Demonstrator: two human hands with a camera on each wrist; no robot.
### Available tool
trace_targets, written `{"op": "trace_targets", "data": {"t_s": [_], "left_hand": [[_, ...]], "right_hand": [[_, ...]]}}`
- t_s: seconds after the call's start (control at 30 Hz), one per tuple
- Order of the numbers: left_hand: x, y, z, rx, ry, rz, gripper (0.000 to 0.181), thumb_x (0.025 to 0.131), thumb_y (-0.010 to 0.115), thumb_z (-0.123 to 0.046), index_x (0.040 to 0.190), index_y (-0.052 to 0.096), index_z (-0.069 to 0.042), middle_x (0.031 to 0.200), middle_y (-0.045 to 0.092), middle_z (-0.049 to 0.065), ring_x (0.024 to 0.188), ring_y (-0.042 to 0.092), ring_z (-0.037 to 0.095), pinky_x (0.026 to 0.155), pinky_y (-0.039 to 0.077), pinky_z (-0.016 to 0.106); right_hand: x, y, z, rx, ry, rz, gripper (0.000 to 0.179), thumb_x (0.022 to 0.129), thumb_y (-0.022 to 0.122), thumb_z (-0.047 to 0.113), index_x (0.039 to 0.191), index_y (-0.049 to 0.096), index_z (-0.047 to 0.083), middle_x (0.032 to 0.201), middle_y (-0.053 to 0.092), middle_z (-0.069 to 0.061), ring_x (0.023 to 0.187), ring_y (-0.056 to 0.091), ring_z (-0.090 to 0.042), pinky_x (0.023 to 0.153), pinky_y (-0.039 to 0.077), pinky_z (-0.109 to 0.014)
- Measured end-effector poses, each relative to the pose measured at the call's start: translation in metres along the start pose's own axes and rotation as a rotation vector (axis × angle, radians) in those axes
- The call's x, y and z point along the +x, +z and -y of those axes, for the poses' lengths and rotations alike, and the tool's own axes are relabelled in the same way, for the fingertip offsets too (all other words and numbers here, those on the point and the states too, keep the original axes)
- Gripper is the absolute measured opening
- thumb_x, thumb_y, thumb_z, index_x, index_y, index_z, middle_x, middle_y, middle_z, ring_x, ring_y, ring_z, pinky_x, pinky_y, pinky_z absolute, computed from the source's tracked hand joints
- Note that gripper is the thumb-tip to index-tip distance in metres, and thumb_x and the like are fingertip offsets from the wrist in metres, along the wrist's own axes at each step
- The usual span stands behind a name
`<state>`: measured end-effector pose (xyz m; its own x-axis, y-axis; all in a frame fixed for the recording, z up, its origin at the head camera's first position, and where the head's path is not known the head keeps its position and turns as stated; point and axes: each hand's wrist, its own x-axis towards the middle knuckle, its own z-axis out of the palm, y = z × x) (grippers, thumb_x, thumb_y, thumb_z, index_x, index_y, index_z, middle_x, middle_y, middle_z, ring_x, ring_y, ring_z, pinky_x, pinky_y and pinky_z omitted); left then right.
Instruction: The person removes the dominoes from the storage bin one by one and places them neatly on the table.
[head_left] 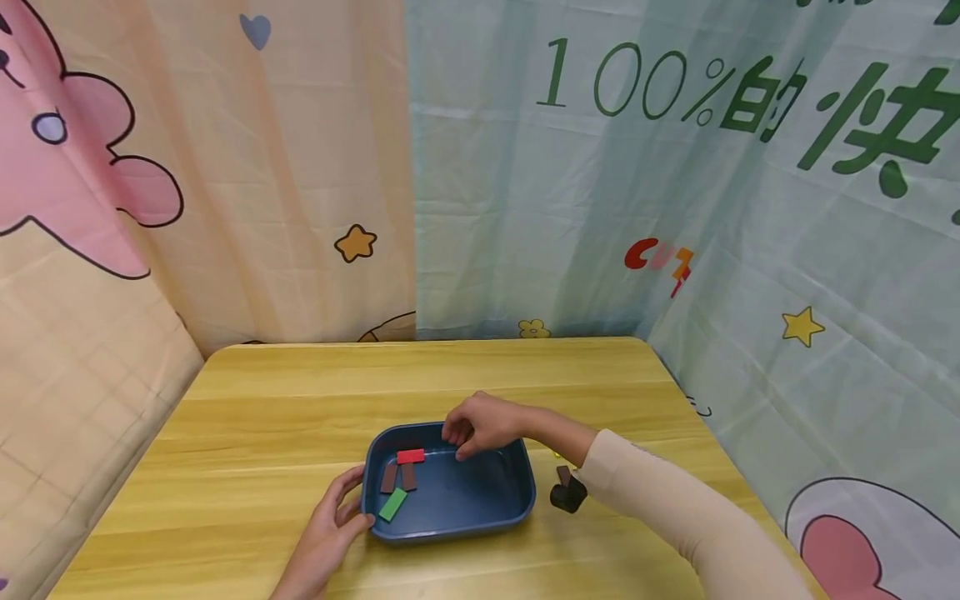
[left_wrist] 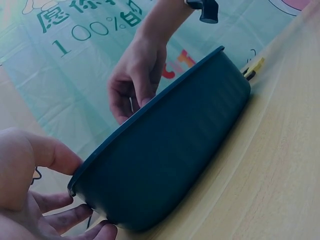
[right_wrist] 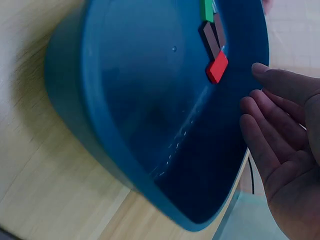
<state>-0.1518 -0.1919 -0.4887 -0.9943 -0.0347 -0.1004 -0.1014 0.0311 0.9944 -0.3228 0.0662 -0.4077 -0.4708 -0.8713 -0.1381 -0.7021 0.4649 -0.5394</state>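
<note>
A blue plastic tub (head_left: 465, 500) stands on the wooden table. Inside, toward its left end, lie a red block (head_left: 410, 456), two brown blocks (head_left: 388, 478) and a green block (head_left: 392, 505). My left hand (head_left: 335, 518) holds the tub's left end, thumb at the rim and fingers against the outer wall, as the left wrist view (left_wrist: 35, 185) also shows. Over the tub's far rim hovers my right hand (head_left: 487, 422). Its fingers are loosely bent, and no object shows between them in the right wrist view (right_wrist: 285, 120).
Right of the tub, a black object (head_left: 568, 495) lies on the table (head_left: 285, 400) with a small brown block (head_left: 563, 476) by it. Something yellow (head_left: 557, 454) is partly hidden by my right forearm. Printed curtains (head_left: 495, 192) hang behind the table.
</note>
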Motion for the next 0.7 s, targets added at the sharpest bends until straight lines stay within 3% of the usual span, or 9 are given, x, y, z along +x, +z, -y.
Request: {"op": "trace_targets", "data": {"t_s": [0.27, 0.7], "left_hand": [[0.000, -0.001, 0.001, -0.013, -0.018, 0.004, 0.065, 0.093, 0.057, 0.012, 0.154, 0.038, -0.004, 0.157, 0.036, 0.024, 0.140, 0.041, 0.049, 0.098, 0.050, 0.033], [0.000, -0.004, 0.001, -0.006, -0.028, 0.010, 0.065, 0.094, 0.059, 0.010, 0.153, 0.040, -0.008, 0.158, 0.037, 0.021, 0.139, 0.043, 0.047, 0.103, 0.046, 0.042]], "right_hand": [[0.018, 0.008, 0.006, -0.038, -0.023, 0.046, 0.030, 0.089, 0.082, 0.009, 0.116, 0.072, 0.000, 0.104, 0.074, -0.006, 0.088, 0.067, -0.002, 0.081, 0.052, -0.015], [0.053, 0.023, 0.017, -0.114, -0.088, 0.118, 0.030, 0.088, 0.084, 0.012, 0.115, 0.074, 0.004, 0.100, 0.074, 0.001, 0.087, 0.066, 0.001, 0.078, 0.050, -0.011]]}}
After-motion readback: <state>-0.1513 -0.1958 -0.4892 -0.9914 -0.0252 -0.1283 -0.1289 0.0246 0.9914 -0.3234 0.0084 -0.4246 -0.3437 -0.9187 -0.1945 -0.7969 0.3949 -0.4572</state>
